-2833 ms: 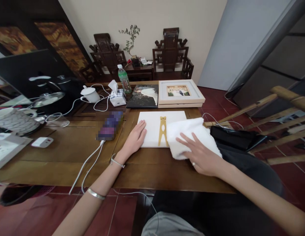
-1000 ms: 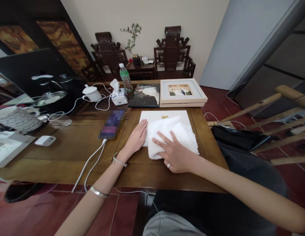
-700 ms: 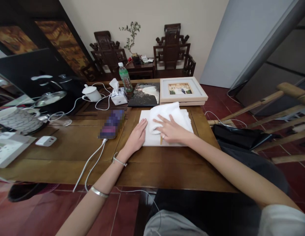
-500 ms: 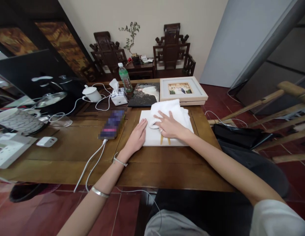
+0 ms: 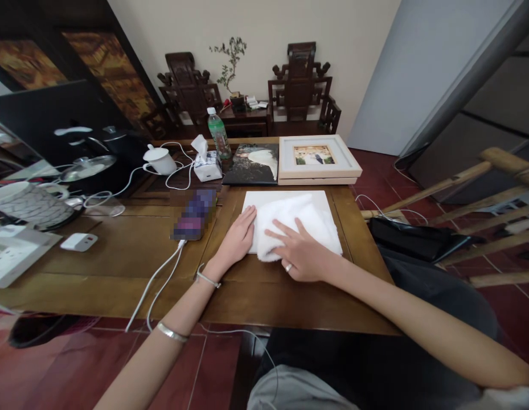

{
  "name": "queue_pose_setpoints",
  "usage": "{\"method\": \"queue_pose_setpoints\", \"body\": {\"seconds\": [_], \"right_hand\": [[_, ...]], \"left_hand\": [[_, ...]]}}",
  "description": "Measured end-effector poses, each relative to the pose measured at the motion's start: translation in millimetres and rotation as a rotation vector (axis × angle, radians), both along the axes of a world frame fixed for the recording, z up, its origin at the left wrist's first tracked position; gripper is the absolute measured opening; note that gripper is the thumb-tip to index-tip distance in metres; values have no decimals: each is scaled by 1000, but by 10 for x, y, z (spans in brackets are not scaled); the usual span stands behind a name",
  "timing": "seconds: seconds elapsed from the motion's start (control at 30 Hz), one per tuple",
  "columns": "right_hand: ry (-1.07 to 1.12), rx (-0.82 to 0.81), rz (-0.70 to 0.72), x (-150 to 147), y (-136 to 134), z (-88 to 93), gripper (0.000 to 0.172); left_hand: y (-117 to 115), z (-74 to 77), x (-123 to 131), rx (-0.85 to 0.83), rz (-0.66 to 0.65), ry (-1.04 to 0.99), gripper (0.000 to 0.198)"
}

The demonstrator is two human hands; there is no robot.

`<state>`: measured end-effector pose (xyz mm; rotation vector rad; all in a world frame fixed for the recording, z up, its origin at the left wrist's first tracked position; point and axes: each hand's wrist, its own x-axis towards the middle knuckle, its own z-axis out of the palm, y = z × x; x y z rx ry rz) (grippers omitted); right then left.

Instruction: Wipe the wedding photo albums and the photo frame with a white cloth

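A flat white panel [image 5: 268, 197] lies on the wooden table in front of me. A folded white towel [image 5: 313, 213] covers most of it and hangs over its near edge. My right hand [image 5: 306, 256] rests on the towel's near part, its fingers spread and pressing down, a ring on one finger. At the panel's left edge, my left hand [image 5: 239, 234] lies with its fingers stretched out, touching that side. The towel hides the middle of the panel.
Behind the panel lie a dark picture [image 5: 253, 164] and a framed photo [image 5: 319, 149]. A phone [image 5: 193, 216] with a white cable is to the left. Farther off stand a tissue box [image 5: 208, 166], a green bottle [image 5: 218, 134], a lidded cup [image 5: 159, 161] and a power strip [image 5: 19, 256].
My right hand has drawn the towel toward me, from the panel's far part to its near edge. Tan marks low on the panel are now covered. My left hand has stayed in place.
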<state>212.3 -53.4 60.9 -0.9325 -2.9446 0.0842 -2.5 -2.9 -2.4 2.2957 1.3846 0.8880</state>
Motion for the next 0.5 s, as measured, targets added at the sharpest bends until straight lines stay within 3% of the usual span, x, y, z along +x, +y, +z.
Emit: {"method": "queue_pose_setpoints", "body": {"seconds": [0.17, 0.3, 0.37, 0.5], "right_hand": [[-6, 60, -155, -143, 561, -50, 45], [12, 105, -243, -362, 733, -61, 43], [21, 116, -192, -445, 687, -64, 42], [23, 58, 99, -453, 405, -16, 37]], "left_hand": [[-2, 6, 9, -4, 1, -43, 47], [-15, 49, -1, -52, 56, -232, 50], [-6, 47, -26, -78, 103, -419, 54], [22, 6, -65, -81, 135, -691, 62]]}}
